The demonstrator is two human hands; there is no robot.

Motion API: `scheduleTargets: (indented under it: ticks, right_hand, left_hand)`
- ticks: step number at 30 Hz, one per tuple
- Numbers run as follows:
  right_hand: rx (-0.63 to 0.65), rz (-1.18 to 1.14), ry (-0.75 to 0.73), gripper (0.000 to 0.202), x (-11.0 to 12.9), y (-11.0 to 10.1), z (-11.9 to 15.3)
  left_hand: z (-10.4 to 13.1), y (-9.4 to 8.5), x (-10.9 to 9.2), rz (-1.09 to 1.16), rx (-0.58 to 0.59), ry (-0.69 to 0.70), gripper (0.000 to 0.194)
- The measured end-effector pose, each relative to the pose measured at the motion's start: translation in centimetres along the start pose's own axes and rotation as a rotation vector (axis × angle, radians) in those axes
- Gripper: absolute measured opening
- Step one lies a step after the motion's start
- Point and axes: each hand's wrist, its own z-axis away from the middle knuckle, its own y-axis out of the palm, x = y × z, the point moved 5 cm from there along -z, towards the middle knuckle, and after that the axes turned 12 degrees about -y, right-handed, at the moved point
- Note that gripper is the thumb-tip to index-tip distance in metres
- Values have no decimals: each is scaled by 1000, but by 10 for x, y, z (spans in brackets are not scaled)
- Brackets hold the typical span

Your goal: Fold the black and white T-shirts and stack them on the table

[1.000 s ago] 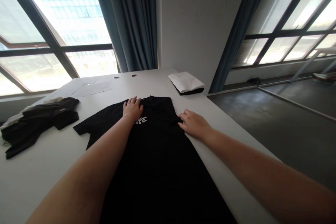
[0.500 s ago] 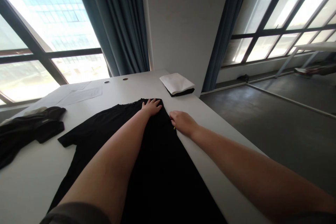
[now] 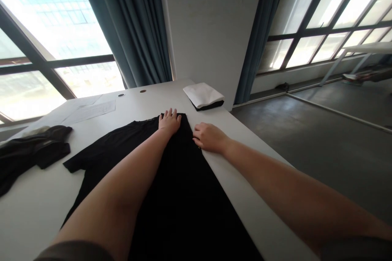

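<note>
A black T-shirt (image 3: pixel 180 195) lies spread on the white table, its one visible sleeve out to the left and its right side in a long straight edge. My left hand (image 3: pixel 170 121) rests flat on the shirt close to the neckline, fingers stretched forward. At the shirt's right edge is my right hand (image 3: pixel 210 136), its fingers curled in and closed at the fabric edge. The fingertips are partly hidden. A tiny yellow spot shows just under them.
Beyond my hands, a folded white-and-black cloth bundle (image 3: pixel 204 96) sits near the table's right edge. A crumpled dark garment (image 3: pixel 36 149) lies at left, with paper sheets (image 3: pixel 94 109) behind it. Window, curtains and a pillar border the far side.
My left hand has shifted slightly left along the shirt's top, its fingers now pointing more straight ahead. My right hand stays at the right edge, its fingers a little less tightly bunched.
</note>
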Motion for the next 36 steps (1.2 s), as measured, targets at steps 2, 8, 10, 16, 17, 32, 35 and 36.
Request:
scheduleTargets:
  ticks: [2, 8, 10, 16, 17, 32, 35, 36]
  right_hand:
    - [-102, -30, -15, 36, 5, 0, -1]
    - [65, -237, -200, 74, 31, 36, -3]
    - [125, -274, -182, 74, 33, 46, -2]
    - [149, -245, -124, 73, 34, 52, -3]
    - [137, -233, -118, 72, 34, 51, -4]
    - [46, -205, -153, 63, 27, 57, -12]
    - [43, -219, -161, 64, 27, 58, -12]
    - [38, -225, -164, 64, 26, 57, -12]
  left_hand:
    - [23, -12, 22, -30, 5, 2, 70]
    - [130, -29, 177, -217, 3, -93, 68]
    - [163, -30, 236, -228, 14, -181, 67]
    - [205, -49, 327, -139, -96, -454, 67]
    - [205, -55, 332, -130, -125, -505, 67]
    - [199, -73, 333, 76, -176, -574, 51]
    - [199, -72, 336, 154, -235, -552, 42]
    - [198, -71, 338, 170, -247, -551, 39]
